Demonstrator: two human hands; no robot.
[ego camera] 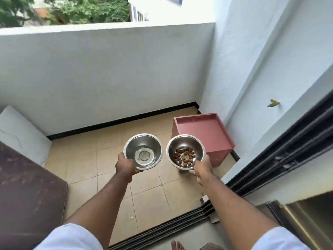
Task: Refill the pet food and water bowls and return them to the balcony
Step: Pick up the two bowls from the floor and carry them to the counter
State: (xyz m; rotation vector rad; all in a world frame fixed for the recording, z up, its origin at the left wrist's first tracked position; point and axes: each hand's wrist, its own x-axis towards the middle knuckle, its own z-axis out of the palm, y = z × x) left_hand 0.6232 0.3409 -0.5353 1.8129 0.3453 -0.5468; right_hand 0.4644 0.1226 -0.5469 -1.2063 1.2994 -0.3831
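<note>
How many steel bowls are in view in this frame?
2. The water bowl is held in the left hand; the kibble bowl is held in the right hand, both above the balcony floor. None seem hidden.

Counted two steel bowls: one water bowl [143, 151], one food bowl [185, 152]. Counted two hands, the left hand [125, 166] on the former, the right hand [203, 167] on the latter. Roughly twenty brown kibble pieces [185, 156] in the food bowl, too small and clustered for an exact count. One pink box-shaped stand [203, 130]. One white slab [19, 134] against the parapet. One dark brown panel [27, 186] at the left. One bare foot [177, 245] at the bottom edge. Two white sleeves, a left sleeve [68, 239] and a right sleeve [277, 239]. One small yellow-and-blue object [273, 103] on the side wall, too blurred to identify.
</note>
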